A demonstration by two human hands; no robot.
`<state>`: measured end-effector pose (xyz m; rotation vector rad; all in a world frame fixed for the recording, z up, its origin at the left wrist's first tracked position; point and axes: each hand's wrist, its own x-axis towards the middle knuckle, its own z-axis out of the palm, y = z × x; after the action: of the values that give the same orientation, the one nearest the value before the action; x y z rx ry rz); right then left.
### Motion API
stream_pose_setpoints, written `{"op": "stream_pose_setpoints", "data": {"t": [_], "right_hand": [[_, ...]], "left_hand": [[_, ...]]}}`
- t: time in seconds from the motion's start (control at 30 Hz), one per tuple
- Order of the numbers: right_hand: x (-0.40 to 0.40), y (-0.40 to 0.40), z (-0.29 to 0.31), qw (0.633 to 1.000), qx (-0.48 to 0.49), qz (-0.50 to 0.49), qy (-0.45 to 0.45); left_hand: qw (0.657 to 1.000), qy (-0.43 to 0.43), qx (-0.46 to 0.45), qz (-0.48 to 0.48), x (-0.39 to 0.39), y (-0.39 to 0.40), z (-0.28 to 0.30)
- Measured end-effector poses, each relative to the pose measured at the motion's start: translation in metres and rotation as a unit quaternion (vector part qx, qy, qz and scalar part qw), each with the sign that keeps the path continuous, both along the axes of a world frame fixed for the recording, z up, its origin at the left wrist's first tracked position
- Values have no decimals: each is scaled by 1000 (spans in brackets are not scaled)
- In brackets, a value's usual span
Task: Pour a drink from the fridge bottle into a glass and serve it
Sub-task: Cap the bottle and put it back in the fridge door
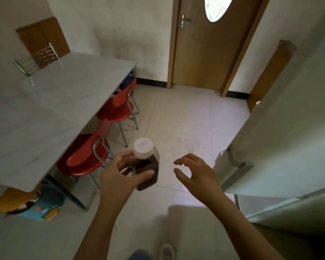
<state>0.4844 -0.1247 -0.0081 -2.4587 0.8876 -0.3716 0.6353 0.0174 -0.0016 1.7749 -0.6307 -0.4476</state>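
The left hand (118, 171) grips the capped bottle (146, 164) of dark drink upright near the table (45, 109) on the left, its white cap (143, 148) just left of the empty, open right hand (195, 171), which probably suits unscrewing.

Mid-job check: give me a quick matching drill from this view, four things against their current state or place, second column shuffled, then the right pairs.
Column 1:
1. bottle
2. right hand
3. red chairs
4. fridge door

Column 2:
A. tucked along the table edge
B. swung open on the right
C. capped, dark drink inside, gripped by the left hand
D. empty, fingers curled, beside the bottle

Pairs: 1-C, 2-D, 3-A, 4-B
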Motion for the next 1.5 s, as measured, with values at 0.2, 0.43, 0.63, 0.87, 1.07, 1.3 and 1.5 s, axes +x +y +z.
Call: {"op": "stream_pose_setpoints", "data": {"t": [0.2, 0.43, 0.63, 0.87, 1.07, 1.3, 1.5], "right_hand": [[43, -56, 1, 999, -4, -11, -35], [103, -126, -7, 997, 27, -72, -11], [154, -170, -10, 979, 41, -194, -38], [173, -226, 0, 950, 35, -308, -35], [157, -300, 0, 916, 15, -400, -38], [136, -395, 6, 884, -6, -465, -39], [114, -445, 24, 856, -27, -515, -41]], "left_hand": [[1000, 11, -13, -8, 49, -66, -2], [996, -1, -25, -81, 128, -155, -7], [982, -4, -11, -189, 208, -238, -1], [954, 3, -7, -299, 253, -345, 7], [921, 10, -23, -388, 229, -459, 2], [875, 0, -28, -483, 193, -581, 14], [840, -5, -46, -541, 163, -662, 30]]}}
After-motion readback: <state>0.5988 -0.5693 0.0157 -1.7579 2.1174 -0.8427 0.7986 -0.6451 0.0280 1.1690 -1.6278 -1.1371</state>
